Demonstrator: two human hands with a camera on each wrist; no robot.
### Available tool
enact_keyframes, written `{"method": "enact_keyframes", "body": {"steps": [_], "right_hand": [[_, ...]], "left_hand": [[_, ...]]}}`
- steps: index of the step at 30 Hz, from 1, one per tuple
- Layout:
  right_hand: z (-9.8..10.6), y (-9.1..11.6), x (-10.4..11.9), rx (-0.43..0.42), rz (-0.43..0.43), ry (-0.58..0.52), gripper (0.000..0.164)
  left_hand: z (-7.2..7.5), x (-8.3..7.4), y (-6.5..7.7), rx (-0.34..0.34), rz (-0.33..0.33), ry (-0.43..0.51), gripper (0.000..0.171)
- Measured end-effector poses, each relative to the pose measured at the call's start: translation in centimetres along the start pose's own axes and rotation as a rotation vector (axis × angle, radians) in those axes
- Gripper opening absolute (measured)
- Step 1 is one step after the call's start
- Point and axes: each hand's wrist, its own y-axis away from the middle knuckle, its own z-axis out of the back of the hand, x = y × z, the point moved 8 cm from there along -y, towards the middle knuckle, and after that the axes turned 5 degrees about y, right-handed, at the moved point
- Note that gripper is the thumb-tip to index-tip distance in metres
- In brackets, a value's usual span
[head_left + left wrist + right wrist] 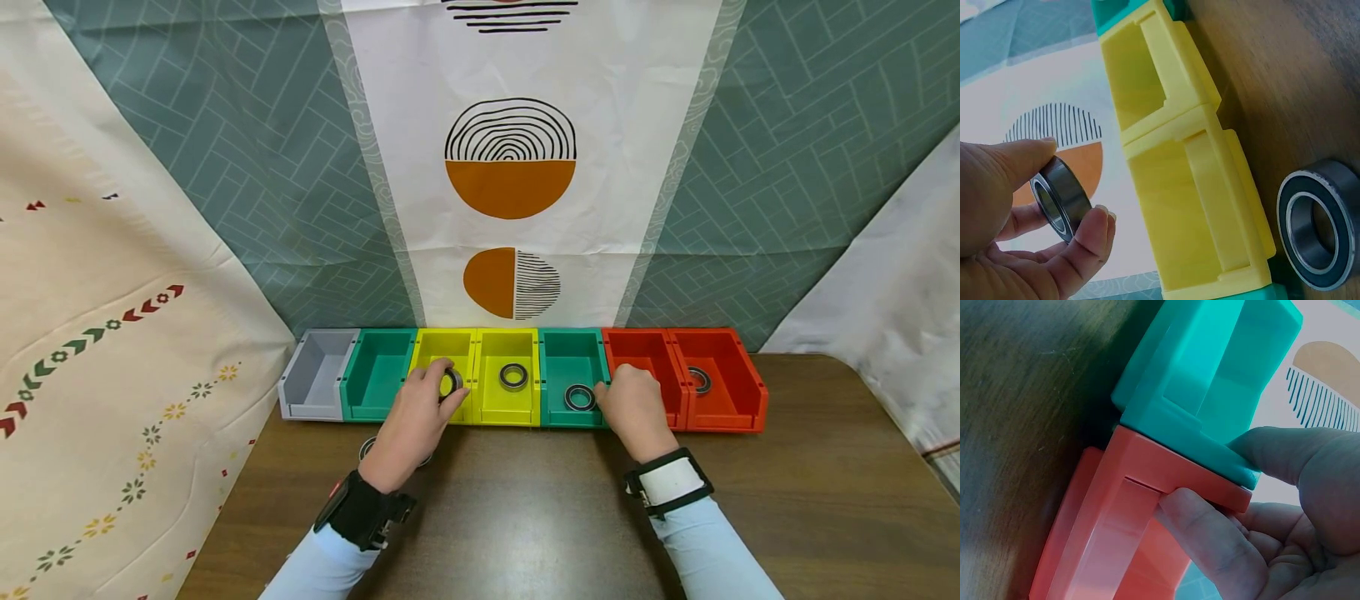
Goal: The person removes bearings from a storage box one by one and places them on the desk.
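Over the bin row (525, 421), left of its middle, I have a bearing (1071, 190) pinched in the left hand (415, 421).
Thumb and fingers hold it tilted above the row's left yellow bin (467, 410). Right of the row's middle, my right hand (636, 406) pinches the adjoining walls (1166, 462) of a green bin (573, 419) and a red bin (1097, 531). Within the row, I see single bearings in the right yellow bin (510, 408), that green bin and the rightmost red bin (727, 421); before it, at least one more rests on the table (510, 517).
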Motion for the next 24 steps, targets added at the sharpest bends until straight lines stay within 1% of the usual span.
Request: {"method": "enact_keyframes", "body": {"steps": [3,7,12,15,24], "right_hand": [[0.0,0.0,0.0,-0.004,0.001,0.0,0.033],[0.0,0.0,0.0,-0.006,0.004,0.006,0.033],[0.1,0.0,0.1,-0.005,0.008,0.004,0.032],[0.1,0.1,0.1,-0.005,0.011,0.002,0.033],[0.0,0.0,0.1,0.01,0.008,-0.001,0.032]], "left_hand": [[0.4,-0.2,0.3,-0.018,-0.021,0.007,0.048],[1.0,-0.6,0.7,-0.073,-0.074,0.016,0.045],[1.2,-0.9,1.2,-0.119,-0.127,0.042,0.043],[0.8,-0.9,1.4,-0.112,-0.143,0.046,0.042],[-1.2,-0.4,2.6,-0.028,-0.143,0.031,0.046]]}}
